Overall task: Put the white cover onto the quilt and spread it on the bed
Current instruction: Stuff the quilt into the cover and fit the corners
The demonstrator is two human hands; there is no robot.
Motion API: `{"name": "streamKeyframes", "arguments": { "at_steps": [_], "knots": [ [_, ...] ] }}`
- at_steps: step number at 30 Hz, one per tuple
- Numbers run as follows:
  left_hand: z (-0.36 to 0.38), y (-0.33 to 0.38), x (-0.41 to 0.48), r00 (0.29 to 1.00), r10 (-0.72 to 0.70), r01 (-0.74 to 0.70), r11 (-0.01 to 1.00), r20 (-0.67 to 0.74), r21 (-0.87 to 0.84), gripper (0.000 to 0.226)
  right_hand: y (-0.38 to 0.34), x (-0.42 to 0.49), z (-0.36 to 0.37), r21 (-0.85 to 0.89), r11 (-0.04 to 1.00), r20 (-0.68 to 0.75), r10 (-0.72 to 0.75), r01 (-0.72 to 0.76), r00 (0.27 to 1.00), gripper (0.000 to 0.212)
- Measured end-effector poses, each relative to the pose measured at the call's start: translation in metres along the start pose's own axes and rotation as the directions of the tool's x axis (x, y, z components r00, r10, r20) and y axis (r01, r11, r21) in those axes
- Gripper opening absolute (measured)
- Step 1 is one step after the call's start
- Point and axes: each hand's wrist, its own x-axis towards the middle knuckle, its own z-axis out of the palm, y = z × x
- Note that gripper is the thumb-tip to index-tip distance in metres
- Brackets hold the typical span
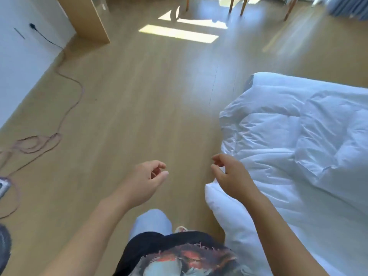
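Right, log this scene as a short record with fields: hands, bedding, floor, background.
left hand: out over the floor, fingers loosely curled, holding nothing
right hand: above the near corner of the bedding, fingers loosely curled, nothing gripped; contact unclear
bedding: white quilt, crumpled, at the person's right
floor: wood, with a cable trailing along the left
background: chair legs, sun patches

Black T-shirt (pixel 159 242) with red and pale-blue graphic print (pixel 189 259), light blue trousers (pixel 151 224), pale slipper toe (pixel 181 229), forearms bare.
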Motion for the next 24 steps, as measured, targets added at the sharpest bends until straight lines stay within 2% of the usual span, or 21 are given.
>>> {"name": "streamKeyframes", "arguments": {
  "at_steps": [2,5,8,11,13,16,19,22,24],
  "knots": [
    [-0.036,0.015,0.059,1.0,0.021,-0.021,1.0,-0.019,0.015,0.012,-0.011,0.056,-0.018,-0.024,0.999,-0.016,0.021,-0.021,1.0,0.026],
    [-0.076,0.038,0.17,0.997,0.071,-0.07,0.997,-0.017,0.042,0.019,-0.02,0.151,-0.044,-0.031,0.996,-0.067,0.085,-0.088,0.994,0.029],
    [-0.101,0.081,0.289,0.982,0.165,-0.176,0.974,0.088,0.142,0.026,-0.025,0.237,-0.076,-0.009,0.988,-0.162,0.152,-0.156,0.975,0.03],
    [-0.119,0.151,0.397,0.93,0.257,-0.326,0.906,0.262,0.27,0.031,-0.031,0.299,-0.127,0.034,0.969,-0.232,0.244,-0.243,0.942,0.03],
    [-0.122,0.205,0.456,0.88,0.283,-0.431,0.813,0.382,0.392,0.036,-0.024,0.328,-0.162,0.105,0.946,-0.275,0.324,-0.307,0.905,0.027],
    [-0.11,0.287,0.544,0.806,0.334,-0.553,0.72,0.49,0.419,0.039,0.007,0.38,-0.211,0.208,0.887,-0.351,0.461,-0.413,0.815,0.024],
    [-0.089,0.359,0.622,0.765,0.37,-0.61,0.678,0.527,0.41,0.039,0.049,0.444,-0.255,0.319,0.836,-0.39,0.544,-0.446,0.743,0.025],
    [-0.073,0.432,0.694,0.748,0.379,-0.638,0.635,0.544,0.435,0.039,0.09,0.511,-0.316,0.386,0.81,-0.406,0.579,-0.442,0.707,0.027],
    [-0.066,0.486,0.738,0.707,0.375,-0.686,0.568,0.599,0.454,0.039,0.11,0.546,-0.363,0.448,0.779,-0.44,0.619,-0.439,0.65,0.026]
  ]
}}
